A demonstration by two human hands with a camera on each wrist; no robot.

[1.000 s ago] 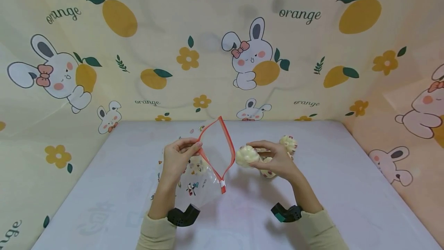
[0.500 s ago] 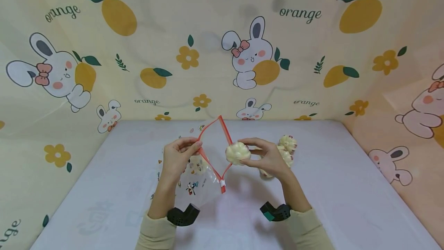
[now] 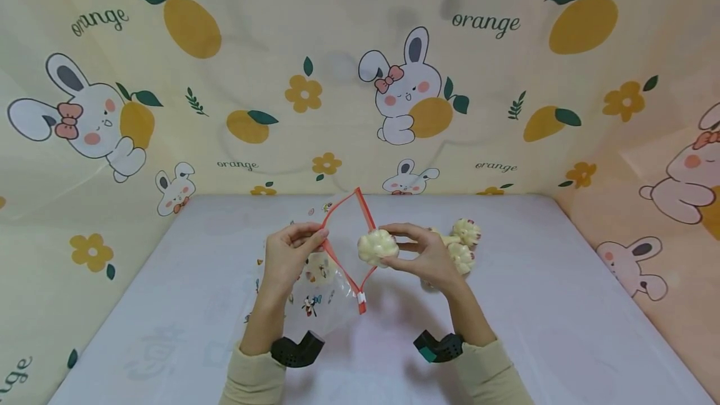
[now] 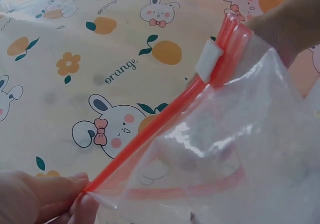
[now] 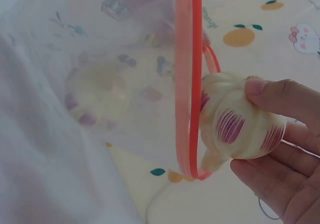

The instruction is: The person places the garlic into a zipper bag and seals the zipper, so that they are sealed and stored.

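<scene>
A clear zip bag (image 3: 365, 209) with a red slider edge and small printed figures lies in the middle of the head view. My left hand (image 3: 288, 256) pinches its near rim between thumb and fingers, and the mouth gapes in a diamond shape. My right hand (image 3: 429, 256) grips a pale garlic bulb (image 5: 239, 121) with purple streaks, thumb on one side and fingers on the other. That bulb stands right at the bag's mouth, partly behind the red edge in the right wrist view. Through the cloudy plastic shows another garlic bulb (image 5: 97, 96) inside the bag.
More garlic bulbs (image 3: 466, 232) lie on the white table (image 3: 540, 305) behind and right of my right hand, which partly hides them. A white slider (image 4: 208, 61) sits at one end of the bag's red edge. Printed cloth (image 3: 337, 36) hangs around the table.
My right hand has carried the garlic bulb leftward from beside the bag to its mouth. More of the bulbs behind it have come into sight. The left hand and bag have barely moved.
</scene>
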